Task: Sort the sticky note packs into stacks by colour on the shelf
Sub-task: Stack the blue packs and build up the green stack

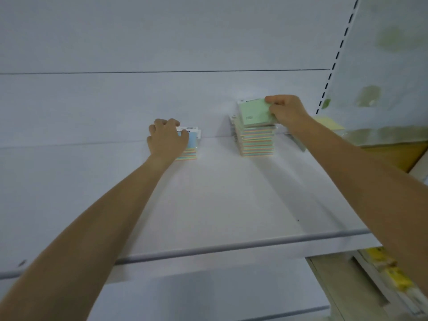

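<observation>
A short stack of packs topped by a blue pack (pixel 191 139) stands at the back of the white shelf (pixel 231 200). My left hand (pixel 167 138) lies over its left side with the fingers curled on the top pack. To the right rises a taller stack (pixel 257 142) of packs with striped edges. My right hand (pixel 287 111) pinches a green pack (pixel 253 113) by its right edge, tilted on top of that tall stack. A yellow pack (pixel 330 122) lies further right, partly behind my right forearm.
The shelf's grey front rail (pixel 231 246) runs across the lower view. A slotted upright (pixel 333 66) and a glossy side panel (pixel 389 77) bound the shelf on the right. Yellow goods (pixel 393 274) sit on a lower shelf at the bottom right.
</observation>
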